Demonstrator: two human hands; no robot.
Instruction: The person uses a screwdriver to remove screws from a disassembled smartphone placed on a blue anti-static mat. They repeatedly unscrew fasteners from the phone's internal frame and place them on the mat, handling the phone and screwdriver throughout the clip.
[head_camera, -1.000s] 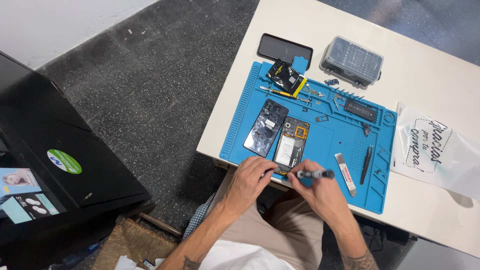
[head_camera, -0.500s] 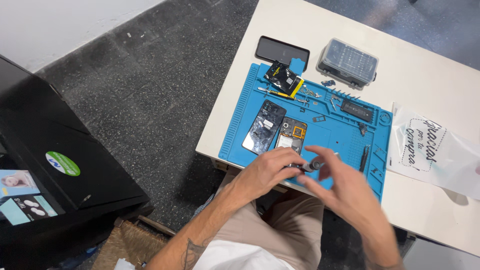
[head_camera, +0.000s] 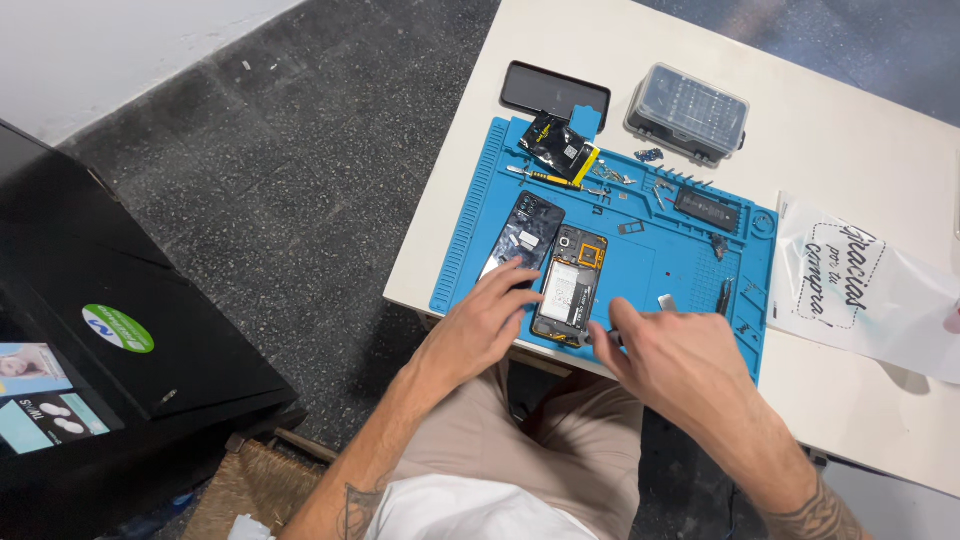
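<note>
Neither grip clearly holds anything. Left hand (head_camera: 478, 325) lies flat with fingers spread, fingertips resting on the opened phone (head_camera: 568, 287) and the detached back cover (head_camera: 524, 236) just at its 9 o'clock. Right hand (head_camera: 672, 358), at the phone's 4 o'clock, has fingers loosely curled; whether it pinches something, I cannot tell. Both phone parts lie on the blue repair mat (head_camera: 655, 258) on the white bench (head_camera: 830, 120).

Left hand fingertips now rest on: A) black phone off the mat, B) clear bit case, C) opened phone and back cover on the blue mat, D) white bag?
C: the left hand has its fingers spread on the back cover and opened phone, both lying on the blue mat.
</note>
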